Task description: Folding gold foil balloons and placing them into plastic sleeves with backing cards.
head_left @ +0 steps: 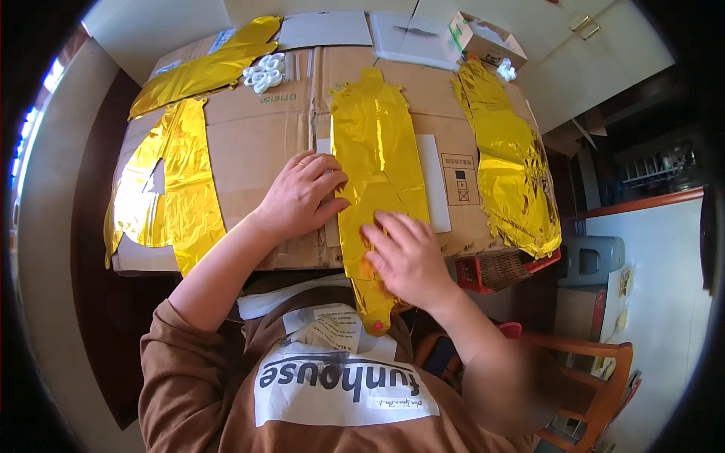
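A flat, deflated gold foil balloon (pixel 377 143) lies lengthwise in front of me, its lower end hanging over the near edge of the cardboard. My left hand (pixel 300 195) touches its left edge. Those fingers are bent, with a gap between thumb and forefinger. Over the lower part of the foil is my right hand (pixel 409 260), its fingers apart and their tips against the surface. A white sheet (pixel 436 181) shows partly from under the balloon's right side.
Other gold foil balloons lie at the left (pixel 189 174), far left (pixel 204 68) and right (pixel 513 166) of the cardboard surface (pixel 257 143). White coiled bands (pixel 264 73) and a small open box (pixel 487 41) are at the back. A wooden chair (pixel 615 377) stands lower right.
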Available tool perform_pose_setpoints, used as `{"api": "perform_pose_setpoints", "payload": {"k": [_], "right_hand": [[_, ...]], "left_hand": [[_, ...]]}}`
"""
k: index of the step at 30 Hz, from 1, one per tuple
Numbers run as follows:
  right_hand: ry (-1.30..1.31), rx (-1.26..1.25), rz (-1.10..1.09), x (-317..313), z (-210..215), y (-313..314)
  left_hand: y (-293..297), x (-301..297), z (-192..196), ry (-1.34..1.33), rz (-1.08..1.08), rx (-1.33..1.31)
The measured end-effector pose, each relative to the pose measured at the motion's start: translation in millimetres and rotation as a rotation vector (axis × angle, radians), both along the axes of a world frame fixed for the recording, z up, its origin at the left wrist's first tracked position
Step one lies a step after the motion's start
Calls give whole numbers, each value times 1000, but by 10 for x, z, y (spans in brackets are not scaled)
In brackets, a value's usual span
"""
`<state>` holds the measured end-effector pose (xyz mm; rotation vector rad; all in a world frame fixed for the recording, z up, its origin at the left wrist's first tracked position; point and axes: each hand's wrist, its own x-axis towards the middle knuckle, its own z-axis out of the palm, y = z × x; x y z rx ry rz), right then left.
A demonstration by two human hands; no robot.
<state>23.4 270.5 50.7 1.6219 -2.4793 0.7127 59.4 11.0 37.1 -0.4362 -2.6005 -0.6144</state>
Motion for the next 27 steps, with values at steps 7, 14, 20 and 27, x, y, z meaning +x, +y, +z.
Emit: {"api": "perform_pose_setpoints", "payload": {"k": [7, 14, 20, 27], "right_hand": [[101, -102, -81, -602, -207, 367], [84, -119, -65, -575, -238, 404], [-9, -116, -54, -636, -162, 452], [111, -65, -51, -627, -185, 466]], "left_hand": [[-6, 51, -22, -119, 46, -56], [50, 181, 69, -267, 155, -163], [62, 197, 108, -283, 150, -189], [183, -42, 429, -171, 69, -188]]}}
